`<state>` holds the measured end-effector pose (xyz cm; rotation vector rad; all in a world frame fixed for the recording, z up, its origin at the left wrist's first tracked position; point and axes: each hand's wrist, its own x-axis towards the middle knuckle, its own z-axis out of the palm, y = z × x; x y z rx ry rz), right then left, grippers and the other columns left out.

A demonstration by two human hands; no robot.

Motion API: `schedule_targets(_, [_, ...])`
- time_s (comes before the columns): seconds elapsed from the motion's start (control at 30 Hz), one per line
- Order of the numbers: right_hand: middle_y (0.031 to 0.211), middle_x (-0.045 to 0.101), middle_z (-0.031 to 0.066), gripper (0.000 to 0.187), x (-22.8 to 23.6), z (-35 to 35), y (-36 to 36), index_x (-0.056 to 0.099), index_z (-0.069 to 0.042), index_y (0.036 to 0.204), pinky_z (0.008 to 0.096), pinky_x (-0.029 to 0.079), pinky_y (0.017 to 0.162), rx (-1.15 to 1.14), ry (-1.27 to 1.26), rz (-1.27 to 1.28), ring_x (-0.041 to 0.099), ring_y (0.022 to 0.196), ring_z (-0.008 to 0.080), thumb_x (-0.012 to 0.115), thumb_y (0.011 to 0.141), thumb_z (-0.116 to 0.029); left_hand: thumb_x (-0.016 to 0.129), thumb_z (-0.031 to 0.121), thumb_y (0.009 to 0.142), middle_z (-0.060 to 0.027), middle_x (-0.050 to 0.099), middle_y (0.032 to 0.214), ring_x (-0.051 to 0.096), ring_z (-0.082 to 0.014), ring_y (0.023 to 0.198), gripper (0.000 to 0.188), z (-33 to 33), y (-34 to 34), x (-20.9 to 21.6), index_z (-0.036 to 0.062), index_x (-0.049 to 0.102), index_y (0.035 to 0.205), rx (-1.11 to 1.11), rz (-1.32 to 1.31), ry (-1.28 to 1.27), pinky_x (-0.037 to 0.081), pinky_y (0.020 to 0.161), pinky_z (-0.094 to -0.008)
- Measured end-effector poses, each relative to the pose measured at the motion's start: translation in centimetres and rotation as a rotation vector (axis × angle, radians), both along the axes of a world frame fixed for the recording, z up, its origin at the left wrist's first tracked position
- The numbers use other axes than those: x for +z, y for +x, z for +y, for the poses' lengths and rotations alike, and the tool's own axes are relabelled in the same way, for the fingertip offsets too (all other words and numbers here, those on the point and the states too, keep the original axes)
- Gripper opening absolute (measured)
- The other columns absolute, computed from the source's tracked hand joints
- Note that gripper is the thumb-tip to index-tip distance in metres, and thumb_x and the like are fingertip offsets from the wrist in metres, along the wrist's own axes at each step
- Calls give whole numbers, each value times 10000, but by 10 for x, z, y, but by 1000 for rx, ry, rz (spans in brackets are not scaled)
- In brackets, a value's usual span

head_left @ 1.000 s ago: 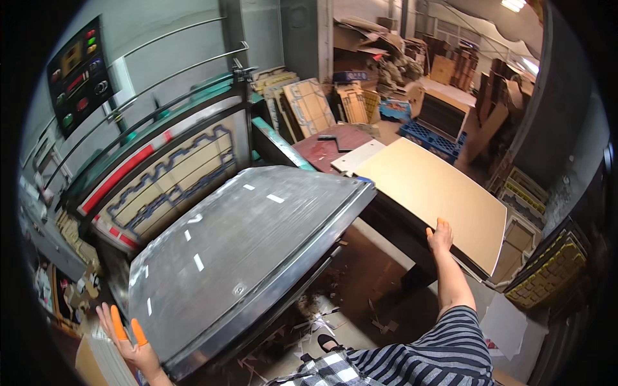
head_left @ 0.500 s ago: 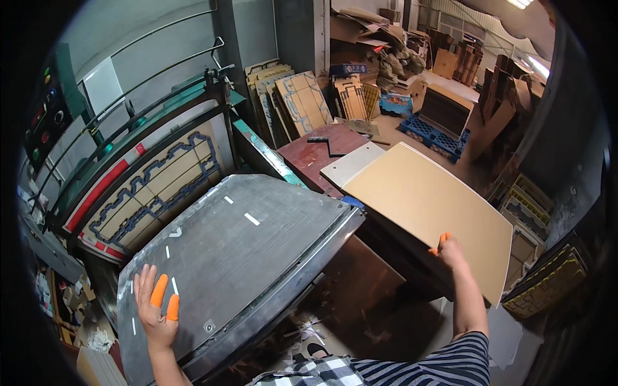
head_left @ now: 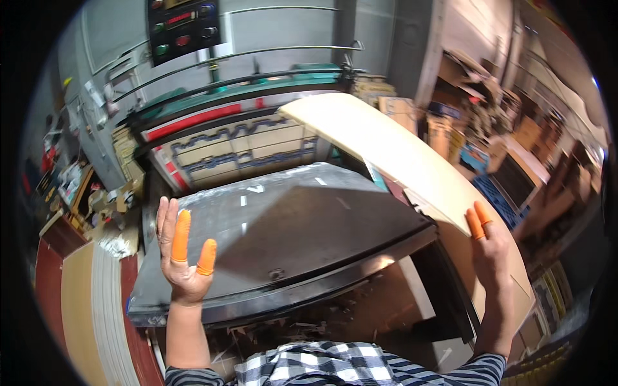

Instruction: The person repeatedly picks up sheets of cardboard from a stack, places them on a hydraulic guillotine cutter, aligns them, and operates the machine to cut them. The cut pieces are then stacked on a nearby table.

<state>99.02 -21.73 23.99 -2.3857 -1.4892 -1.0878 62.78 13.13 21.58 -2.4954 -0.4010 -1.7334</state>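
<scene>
While right hand (head_left: 490,248) grips the cardboard sheet (head_left: 393,154) edge, fingers curled round it, left hand (head_left: 182,248) spread flat, holding nothing, over the grey platen (head_left: 290,225).

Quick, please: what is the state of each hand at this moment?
Left hand: open, palm up, over the dark metal plate, holding nothing.
Right hand: holds the edge of the cardboard sheet.

The big tan board (head_left: 412,161) hides the palm of the right hand (head_left: 492,251) and part of the grey machine plate (head_left: 290,225). Stacks right of the board are blurry. The control panel (head_left: 183,26) is cut off at the top
</scene>
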Motion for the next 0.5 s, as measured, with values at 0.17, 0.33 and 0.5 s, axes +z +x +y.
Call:
schedule_targets(0.17, [1280,565,110,525,-43,118,-46,592,-106,1260,405,443,998,436,-254,109,529,1193,306,588,745,-5,651,256,880,-169,426,1436,289,-391,1392,568,-11,-60,3,30,461,1365,243,-39,118,208,1129,-519])
schedule_targets(0.33, [1295,550,134,422,-132,233,-83,578,-92,1271,376,395,1021,784,-270,551,489,1235,297,520,854,-59,616,418,879,-131,430,1443,317,-353,1379,609,28,-98,-68,0,514,1311,382,535,-448,191,1132,-516])
schedule_targets(0.5, [1330,538,117,374,-177,284,-112,547,-146,1305,435,346,1030,718,-503,549,442,1282,302,458,946,-200,466,570,914,-94,314,1525,248,-337,1415,694,68,-125,-143,150,361,1457,454,950,-817,178,1151,-440])
